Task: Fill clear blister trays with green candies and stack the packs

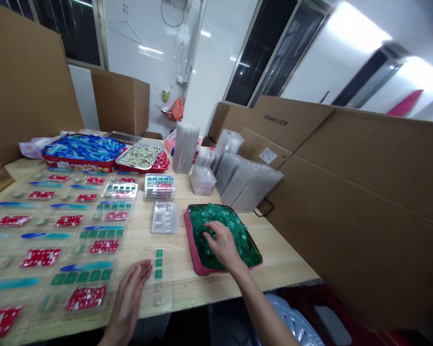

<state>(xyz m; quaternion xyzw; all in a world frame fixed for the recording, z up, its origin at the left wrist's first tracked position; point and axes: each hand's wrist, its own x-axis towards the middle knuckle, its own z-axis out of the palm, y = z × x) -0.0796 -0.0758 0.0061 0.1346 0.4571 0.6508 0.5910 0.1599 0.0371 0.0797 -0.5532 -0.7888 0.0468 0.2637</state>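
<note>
My right hand reaches into a pink tray heaped with small green packets, fingers curled down among them. What they hold, if anything, is hidden. My left hand lies flat and open on the wooden table, its fingertips beside a clear plastic insert tray. That insert has three green packets in a column of slots. An empty clear insert lies just beyond it.
Rows of filled clear inserts with red, blue and green packets cover the table's left. Red trays of blue packets and pale packets stand at the back. Stacks of clear inserts lean by cardboard walls on the right.
</note>
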